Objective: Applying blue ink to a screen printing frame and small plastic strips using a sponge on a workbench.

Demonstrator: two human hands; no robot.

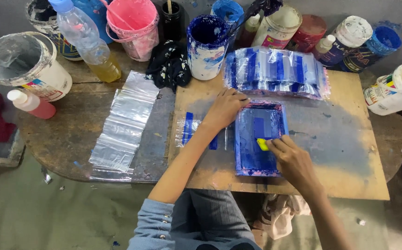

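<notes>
A small blue-stained printing frame (247, 157) lies flat on a wooden board (339, 153). My left hand (225, 109) presses on the frame's upper left corner, fingers spread over its edge. My right hand (292, 158) grips a small yellow squeegee (262, 144) inside the frame, on the blue screen. A clear plastic bag (192, 132) with a blue stripe pokes out from under the frame's left side, partly under my left wrist.
A row of printed blue-striped bags (275, 71) lies fanned along the board's far edge. Blank clear bags (124, 122) are stacked to the left. A blue paint can (207, 46), pink bucket (134, 28), bottles and other paint tubs crowd the back.
</notes>
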